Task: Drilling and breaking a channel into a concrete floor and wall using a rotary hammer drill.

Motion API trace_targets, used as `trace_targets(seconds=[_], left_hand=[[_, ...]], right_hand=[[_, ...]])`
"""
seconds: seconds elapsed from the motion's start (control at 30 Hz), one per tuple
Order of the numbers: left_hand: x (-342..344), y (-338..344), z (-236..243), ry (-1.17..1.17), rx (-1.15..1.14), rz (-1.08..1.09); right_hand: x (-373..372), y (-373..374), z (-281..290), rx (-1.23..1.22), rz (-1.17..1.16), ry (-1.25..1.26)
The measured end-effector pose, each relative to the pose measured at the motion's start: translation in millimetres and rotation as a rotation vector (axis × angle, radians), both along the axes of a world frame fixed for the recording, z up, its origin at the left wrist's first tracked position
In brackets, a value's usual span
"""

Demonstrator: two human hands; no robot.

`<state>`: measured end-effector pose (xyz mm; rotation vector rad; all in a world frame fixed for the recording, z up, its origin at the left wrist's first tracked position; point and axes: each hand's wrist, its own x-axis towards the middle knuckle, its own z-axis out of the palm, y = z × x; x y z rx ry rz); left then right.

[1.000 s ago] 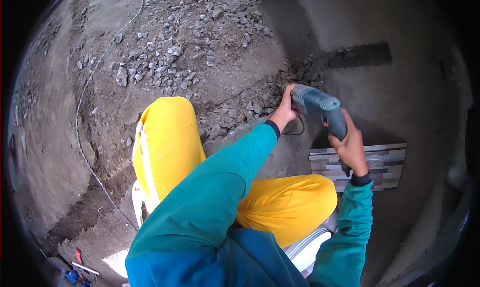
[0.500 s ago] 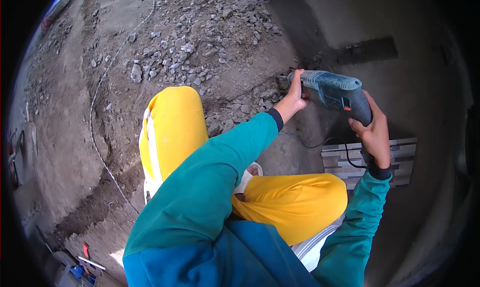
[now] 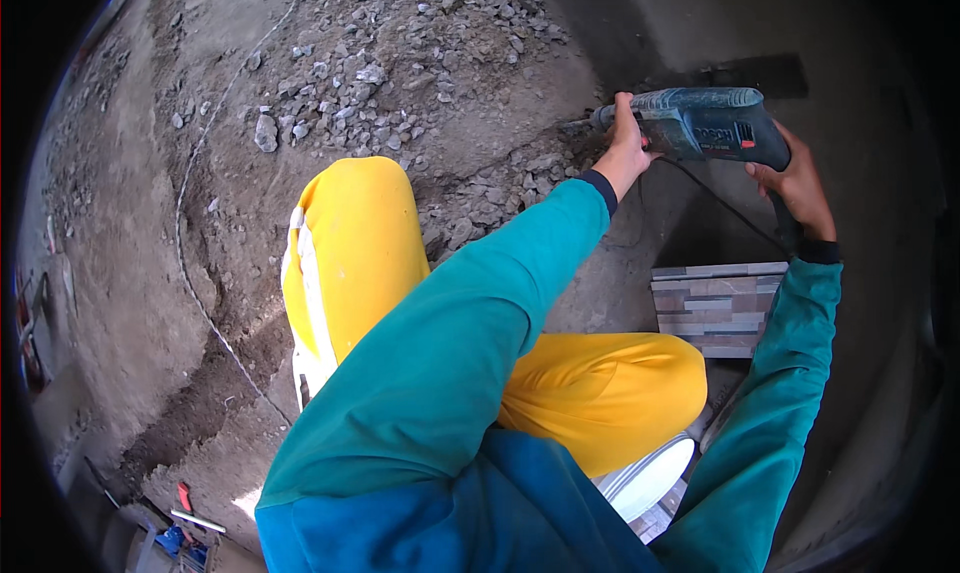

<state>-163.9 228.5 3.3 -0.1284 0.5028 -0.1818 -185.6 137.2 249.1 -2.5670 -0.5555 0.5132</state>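
Both hands grip a dark blue-green rotary hammer drill point(image 3: 705, 123), held almost level with its nose toward the left. My left hand point(image 3: 628, 145) is wrapped round the front of its body, just behind the chuck. At the back end, my right hand point(image 3: 800, 185) is closed on the rear handle. The chuck point(image 3: 603, 118) points at the edge of the broken ground; the tip of the bit is hard to make out against the soil. A black power cord point(image 3: 725, 205) runs below the drill toward my right wrist.
Loose grey rubble point(image 3: 375, 98) covers the ground ahead. A twisted white rope point(image 3: 180, 208) crosses the dirt on the left. Stone-patterned tiles point(image 3: 715, 308) lie beside my right knee. Tools, one with a red handle point(image 3: 184, 495), rest at the lower left. A wall rises on the right.
The drill and both hands have moved right and farther away. The drill's tilt has lessened, so it lies nearer level. Both hands keep their hold on it.
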Motion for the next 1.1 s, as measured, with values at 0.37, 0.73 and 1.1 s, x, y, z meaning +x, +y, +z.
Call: trace_targets(seconds=[0.37, 0.73, 1.1], left_hand=[[3.8, 1.5, -46.5, 0.083, 0.079, -0.064], [-159.9, -65.7, -3.0, 0.144, -0.036, 0.028], [-142.8, 5.6, 15.4, 0.233, 0.206, 0.007]], right_hand=[[-9.4, 4.7, -37.2, -0.011, 0.019, 0.028], [-161.1, -48.2, 13.0, -0.171, 0.011, 0.006], [-121.8, -41.3, -4.6, 0.035, -0.079, 0.007]])
